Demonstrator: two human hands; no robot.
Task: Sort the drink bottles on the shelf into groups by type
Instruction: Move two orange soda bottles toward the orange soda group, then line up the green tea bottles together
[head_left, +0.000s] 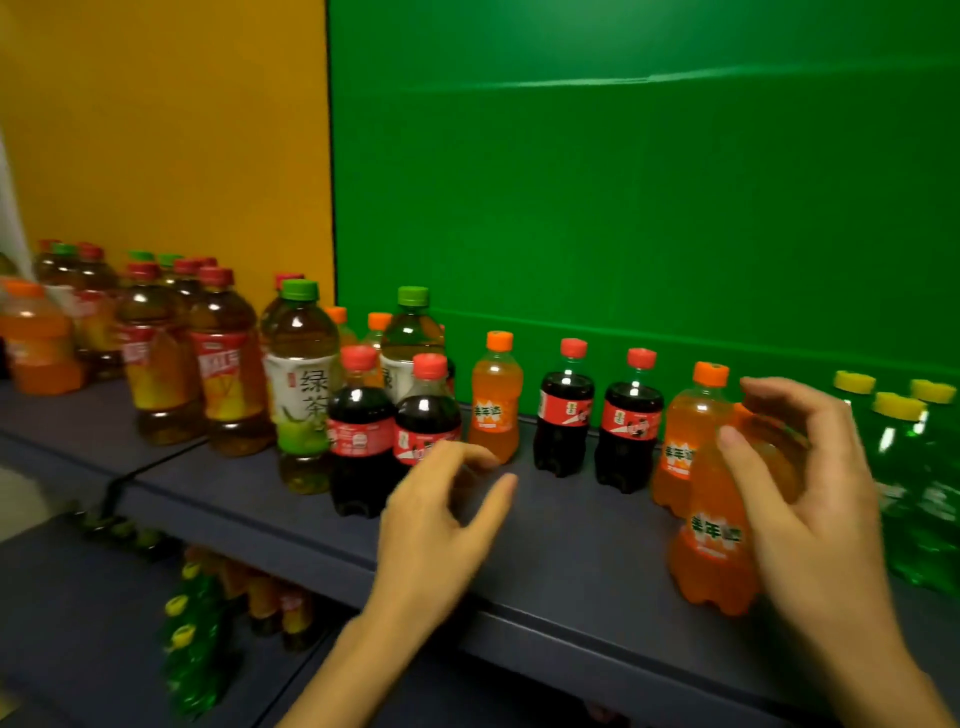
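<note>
Shelf (571, 530): dark, running from the left to the lower right of frame. Sorting is judged part done. The green bottles (904, 457) are grouped at far right and the red-capped teas (223, 364) at left, while colas and orange sodas stand mixed in the centre.

Right hand (810, 493), right of frame: the thumb lies on the shoulder of the front orange bottle (714, 551) and the fingers (779, 395) curl over its hidden cap. The bottle's base is at the shelf's front edge, and whether it rests there cannot be told. It is just before a second orange bottle (685, 436). Judgement: it is held by the top for setting beside its like.

Left hand (441, 519), centre: the fingers are spread and hold nothing, near the lone orange bottle (496, 410). That bottle stands between the left colas (426, 415) and the middle colas (563, 415). Contact cannot be told. Judgement: the hand is opened for that stray, the likely next to move.
</note>
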